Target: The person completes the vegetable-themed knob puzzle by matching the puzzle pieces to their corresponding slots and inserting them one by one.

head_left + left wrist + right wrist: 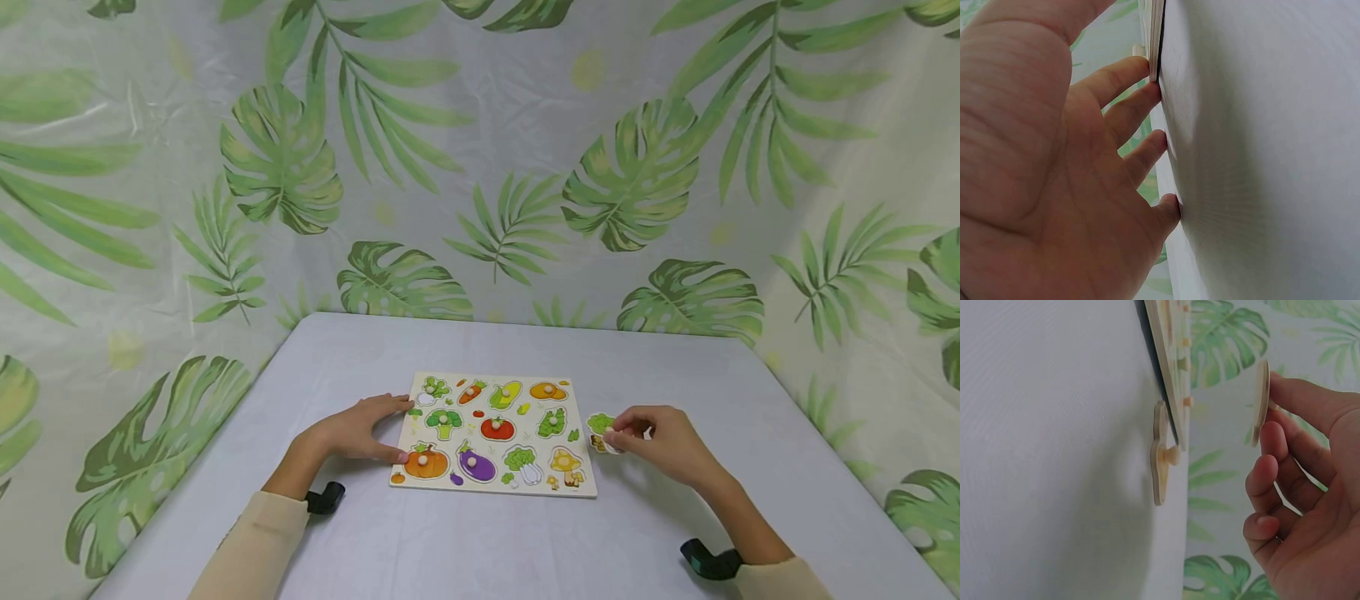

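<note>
A wooden vegetable puzzle board (480, 483) lies flat on the table, many of its pictures bearing small knobs. My left hand (358, 432) rests at the board's left edge, its fingers spread; the thumb is by the pumpkin piece (426, 462). Just past the right edge my right hand (663, 442) pinches a leafy green-and-white vegetable puzzle piece (600, 423), seen edge-on as a thin wooden piece (1261, 403) raised off the table. Below it another knobbed puzzle piece (1160, 456) lies on the table, with brown showing in the head view, mostly covered.
A white cloth covers the table (495, 550). Behind it hangs a leaf-patterned curtain (517, 150). Dark wrist devices sit on the left wrist (326, 498) and the right wrist (711, 560).
</note>
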`<state>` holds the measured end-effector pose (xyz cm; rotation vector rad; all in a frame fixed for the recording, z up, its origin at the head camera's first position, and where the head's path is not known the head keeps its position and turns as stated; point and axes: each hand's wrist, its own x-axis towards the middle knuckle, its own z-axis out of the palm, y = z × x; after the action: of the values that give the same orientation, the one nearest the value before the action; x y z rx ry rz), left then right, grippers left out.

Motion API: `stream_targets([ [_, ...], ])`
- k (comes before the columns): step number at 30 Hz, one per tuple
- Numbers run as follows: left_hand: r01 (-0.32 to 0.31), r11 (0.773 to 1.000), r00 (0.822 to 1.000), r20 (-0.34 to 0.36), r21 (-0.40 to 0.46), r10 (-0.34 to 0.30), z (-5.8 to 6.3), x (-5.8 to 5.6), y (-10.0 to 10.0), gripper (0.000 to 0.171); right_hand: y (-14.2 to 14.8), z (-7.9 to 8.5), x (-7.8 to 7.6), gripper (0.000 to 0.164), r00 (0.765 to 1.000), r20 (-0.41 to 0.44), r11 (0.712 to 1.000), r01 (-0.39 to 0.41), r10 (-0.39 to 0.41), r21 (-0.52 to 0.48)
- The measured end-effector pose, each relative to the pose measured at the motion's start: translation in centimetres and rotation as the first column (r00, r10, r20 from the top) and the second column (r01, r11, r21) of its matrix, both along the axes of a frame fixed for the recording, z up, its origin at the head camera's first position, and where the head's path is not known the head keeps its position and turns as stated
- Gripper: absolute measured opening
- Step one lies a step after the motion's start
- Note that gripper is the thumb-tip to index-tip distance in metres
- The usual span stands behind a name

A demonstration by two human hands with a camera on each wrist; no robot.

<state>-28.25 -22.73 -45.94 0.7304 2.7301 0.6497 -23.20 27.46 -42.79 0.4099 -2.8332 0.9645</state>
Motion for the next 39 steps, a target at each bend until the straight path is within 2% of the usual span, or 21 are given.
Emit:
stream_targets([
  [14, -0.013, 1.0, 1.0, 0.005, 0.003, 0.013, 0.2, 0.0, 0.1, 0.095, -1.6, -0.1, -0.6, 0.018, 0.998, 0.001, 0.998, -0.056, 0.056, -0.021],
  [26, -0.008, 1.0, 1.0, 0.009, 0.005, 0.008, -0.1, -0.1, 0.0, 0.094, -3.7, -0.5, -1.1, 0.019, 0.993, 0.085, 0.996, -0.08, 0.083, -0.041],
  [39, -0.01, 1.0, 1.0, 0.006, 0.003, 0.01, -0.3, -0.2, -0.1, 0.094, -6.0, -0.9, -1.2, 0.013, 0.981, 0.109, 0.986, -0.155, 0.161, -0.063],
])
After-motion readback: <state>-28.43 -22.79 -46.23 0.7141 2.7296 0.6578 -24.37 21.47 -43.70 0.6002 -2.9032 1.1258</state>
